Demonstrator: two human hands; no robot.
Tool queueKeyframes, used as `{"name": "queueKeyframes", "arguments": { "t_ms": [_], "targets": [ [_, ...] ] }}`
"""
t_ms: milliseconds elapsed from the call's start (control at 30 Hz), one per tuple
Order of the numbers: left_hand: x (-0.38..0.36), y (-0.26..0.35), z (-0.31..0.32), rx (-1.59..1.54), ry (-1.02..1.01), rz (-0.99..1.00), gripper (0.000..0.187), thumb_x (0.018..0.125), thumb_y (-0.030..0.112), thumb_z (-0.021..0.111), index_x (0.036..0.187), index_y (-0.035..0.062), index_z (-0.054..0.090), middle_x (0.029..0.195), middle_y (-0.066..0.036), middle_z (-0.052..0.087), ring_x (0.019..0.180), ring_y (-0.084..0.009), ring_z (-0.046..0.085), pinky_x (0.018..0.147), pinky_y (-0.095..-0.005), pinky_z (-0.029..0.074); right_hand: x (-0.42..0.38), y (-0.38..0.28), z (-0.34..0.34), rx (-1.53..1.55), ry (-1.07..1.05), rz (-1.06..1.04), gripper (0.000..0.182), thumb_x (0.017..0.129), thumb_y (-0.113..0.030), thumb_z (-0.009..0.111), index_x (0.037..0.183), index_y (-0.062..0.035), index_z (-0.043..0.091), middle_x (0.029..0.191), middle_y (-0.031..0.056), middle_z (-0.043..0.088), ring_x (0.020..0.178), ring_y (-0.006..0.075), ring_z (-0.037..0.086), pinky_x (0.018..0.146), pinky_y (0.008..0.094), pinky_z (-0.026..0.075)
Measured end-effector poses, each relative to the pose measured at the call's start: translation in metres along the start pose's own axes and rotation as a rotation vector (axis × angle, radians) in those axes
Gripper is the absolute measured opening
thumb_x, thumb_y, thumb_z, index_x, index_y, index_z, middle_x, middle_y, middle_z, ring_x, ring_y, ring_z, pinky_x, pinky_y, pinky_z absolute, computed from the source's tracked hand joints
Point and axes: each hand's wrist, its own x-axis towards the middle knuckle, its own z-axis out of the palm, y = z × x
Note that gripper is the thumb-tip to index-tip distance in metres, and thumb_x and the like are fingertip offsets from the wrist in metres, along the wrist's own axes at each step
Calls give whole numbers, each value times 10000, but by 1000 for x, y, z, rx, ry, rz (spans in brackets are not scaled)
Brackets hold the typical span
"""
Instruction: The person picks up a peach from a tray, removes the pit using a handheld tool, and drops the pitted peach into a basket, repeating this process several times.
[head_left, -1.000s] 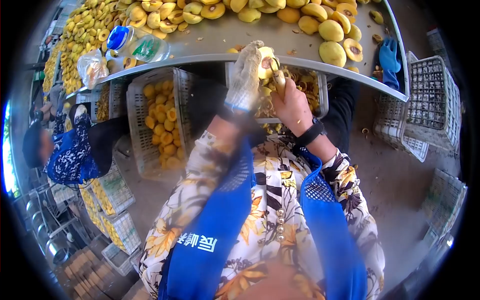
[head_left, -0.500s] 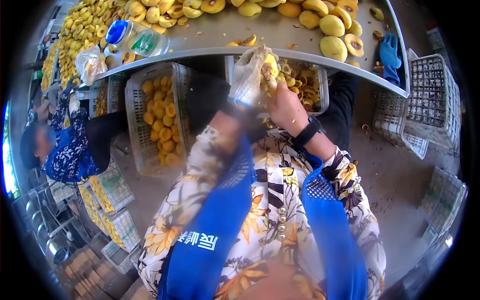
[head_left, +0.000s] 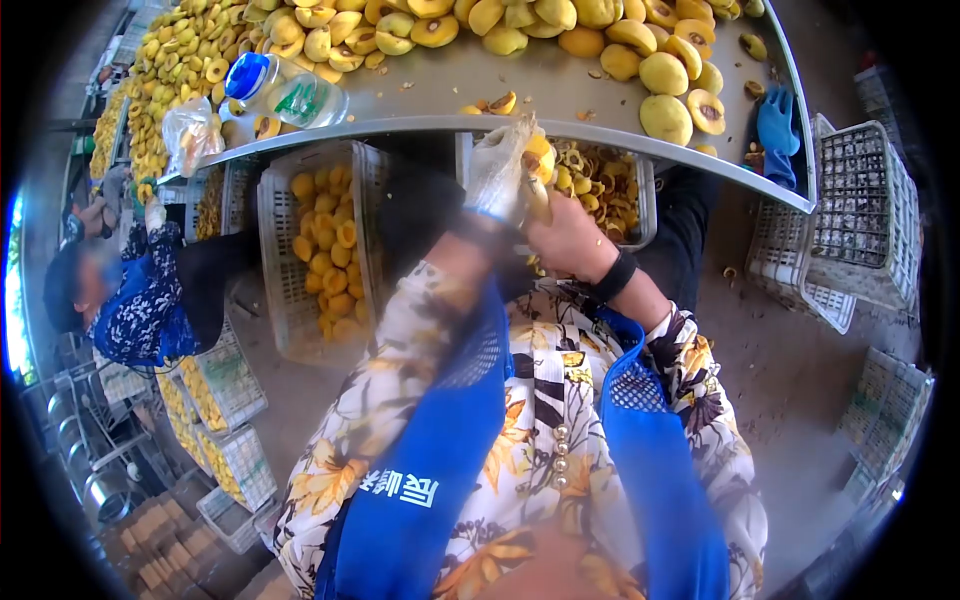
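Observation:
My left hand (head_left: 500, 170), in a pale, stained glove, is closed around a yellow fruit (head_left: 540, 157) just below the metal table's front edge. My bare right hand (head_left: 570, 235), a black band on its wrist, is wrapped round a small tool (head_left: 536, 196) with a light handle, held against the underside of the fruit. The tool's working end cannot be made out. Behind both hands, a crate of fruit scraps (head_left: 610, 200) sits under the table edge. Halved yellow fruits (head_left: 705, 111) lie on the tabletop above.
The metal table (head_left: 420, 95) bears piled fruit, a blue-capped bottle (head_left: 310, 100), a plastic bag (head_left: 190, 135) and a blue glove (head_left: 777, 135). A fruit crate (head_left: 275, 270) stands at left, stacked crates (head_left: 865, 200) at right. A co-worker (head_left: 140, 300) sits far left.
The table and its contents appear slightly lower in view. Both hands stay together at the fruit, with my right hand shifted slightly left and down.

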Motion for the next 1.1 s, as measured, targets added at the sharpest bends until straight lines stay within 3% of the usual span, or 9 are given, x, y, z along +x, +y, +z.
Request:
{"name": "queueKeyframes", "arguments": {
  "t_ms": [67,133,200,267,400,600,700,867,1100],
  "targets": [
    [-5,-8,-5,550,-55,574,197,850,242,575,792,57,545,665,-81,561,526,-185,521,467,-285,426,1,7,2,362,-148,173,116,793,-86,473,882,-14,485,563,39,489,371,109,445,338,246,363],
    [-3,-3,-6,508,-47,477,237,851,308,562,835,73,537,700,-89,574,569,-198,536,488,-298,434,-4,8,3,849,-316,252,124,806,-69,472,927,-41,460,556,11,444,347,92,385,326,230,329],
    [-4,17,-2,-138,19,-294,288,849,375,543,881,89,528,741,-95,585,620,-207,551,513,-305,442,-6,6,3,1063,-421,239,38,816,-88,515,813,-68,484,595,-17,436,409,73,398,341,205,298],
    [1,19,-28,-185,6,-163,310,870,414,488,889,106,518,771,-97,586,675,-206,557,530,-286,452,-6,11,8,1278,-577,169,57,813,-86,527,830,-59,480,616,-2,449,402,84,394,339,218,303],
    [-7,71,-120,-200,133,30,374,839,450,529,891,81,566,741,-110,602,613,-220,578,496,-293,478,5,37,14,640,-299,-38,116,831,-70,505,945,-51,505,611,21,487,347,78,379,337,213,312],
    [20,135,-182,1728,664,452,476,737,510,563,1023,134,629,1012,-153,602,951,-306,559,809,-380,436,11,38,13,-157,-42,88,347,739,-260,607,931,23,547,795,244,599,788,377,593,681,415,465],
    [62,136,-90,1795,406,720,438,742,464,570,1033,139,609,997,-146,595,926,-316,559,798,-386,448,13,36,18,-313,-68,-116,312,811,-190,492,1106,-90,483,813,227,582,709,380,590,612,453,473],
    [167,103,-32,2143,283,262,542,701,420,661,1160,196,480,1064,-218,549,985,-358,552,820,-453,451,2,48,12,-253,54,-51,312,794,-220,540,1071,-85,495,788,209,596,701,363,595,609,435,474],
    [189,111,-39,1583,270,317,384,727,241,651,1080,104,593,901,-140,636,700,-219,604,622,-327,499,-11,43,-11,13,273,-46,306,744,-233,635,904,9,538,687,169,596,591,270,599,580,364,476]
  ]
}}
